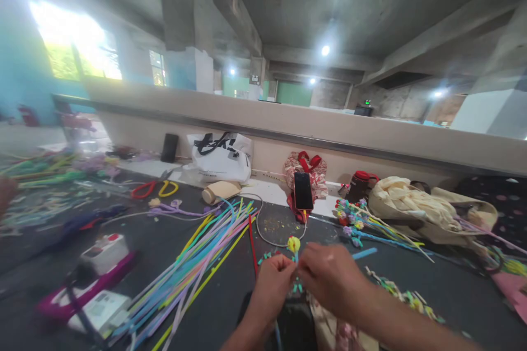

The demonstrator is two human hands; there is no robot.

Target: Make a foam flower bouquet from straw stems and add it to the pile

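Note:
A small fuzzy flower with a yellow head (293, 244) and a light blue stem rises between my two hands. My left hand (272, 281) pinches at the stem below the head, fingertips pressed together. Against it on the right, my right hand (329, 273) is closed around the same stem, its knuckles hiding the fingertips. Below my wrists lies a dark object (294, 321), partly covered by the arms. A loose bundle of pastel pipe cleaners (206, 266) spreads over the dark table to the left of my hands.
A phone (303, 191) on a cable leans against a patterned bag (291, 164). Finished-looking fuzzy flowers (349, 225) lie right, near a cream cloth bag (411, 203). Scissors with yellow handles (168, 188), a white plastic bag (220, 159) and white boxes (101, 310) stand left.

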